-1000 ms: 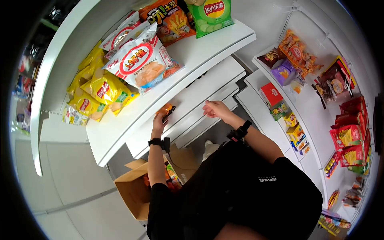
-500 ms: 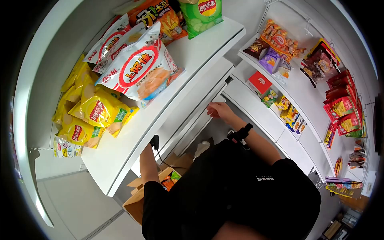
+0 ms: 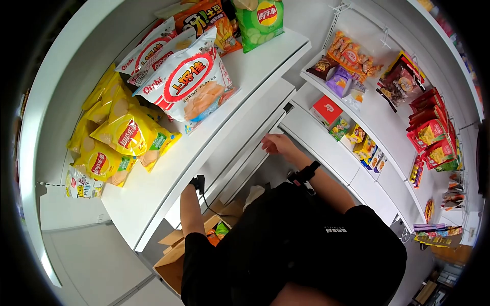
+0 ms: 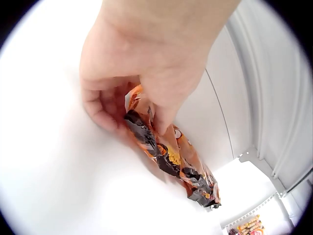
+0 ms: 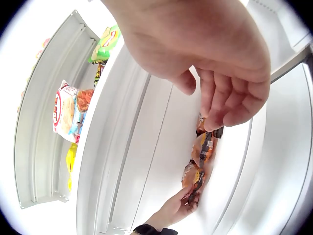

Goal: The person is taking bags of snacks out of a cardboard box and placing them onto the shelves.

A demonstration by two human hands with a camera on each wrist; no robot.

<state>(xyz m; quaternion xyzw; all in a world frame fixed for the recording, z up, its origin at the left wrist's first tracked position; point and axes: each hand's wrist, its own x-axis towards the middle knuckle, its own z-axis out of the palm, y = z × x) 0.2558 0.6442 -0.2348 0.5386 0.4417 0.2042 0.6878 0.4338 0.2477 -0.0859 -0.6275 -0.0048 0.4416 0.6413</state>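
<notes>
White upper shelf (image 3: 153, 199) juts nearest, its front edge above the left wrist; open room surrounds the right hand (image 3: 277, 145), loosely bent, holding nothing. Farther down, the left hand (image 4: 139, 71) pinches a crinkled, shiny orange-and-black packet (image 4: 168, 159) on the lower shelf (image 5: 224, 176).

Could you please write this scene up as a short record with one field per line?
Left grip: pinching an orange-and-black packet
Packet location: lower shelf
Right grip: holding nothing visible, loosely curled
Upper shelf: yellow bags, white bags, a green bag
Side shelves: a red box, red bags
Near the person's left arm: an open cardboard box with snacks inside
</notes>
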